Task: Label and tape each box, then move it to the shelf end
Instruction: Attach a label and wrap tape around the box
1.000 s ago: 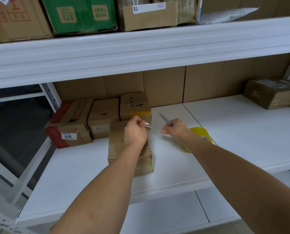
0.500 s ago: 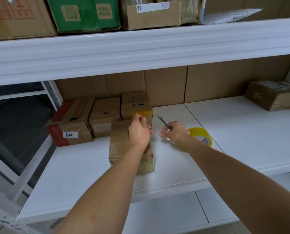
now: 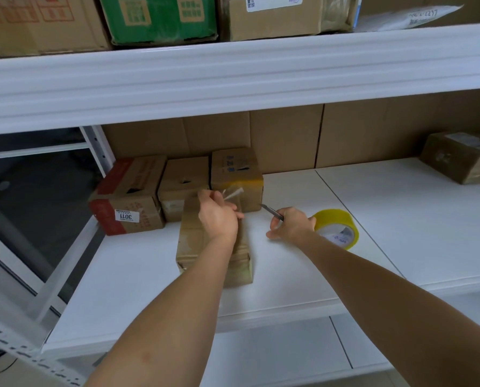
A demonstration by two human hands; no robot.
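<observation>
White metal shelving (image 3: 400, 219) backed by brown cardboard panels (image 3: 372, 129).

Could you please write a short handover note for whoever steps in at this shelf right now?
Left hand: pinches a cut strip of clear tape over the front box.
Right hand: holds a small blade, beside the yellow tape roll on the shelf.
Done: three boxes stand at the left end.
Left: stick the strip down, then move this box; whether it bears a label cannot be told.

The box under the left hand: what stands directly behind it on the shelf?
Behind the box stand three cartons in a row against a cardboard backing. The left hand, pinching clear tape, covers part of them.
</observation>
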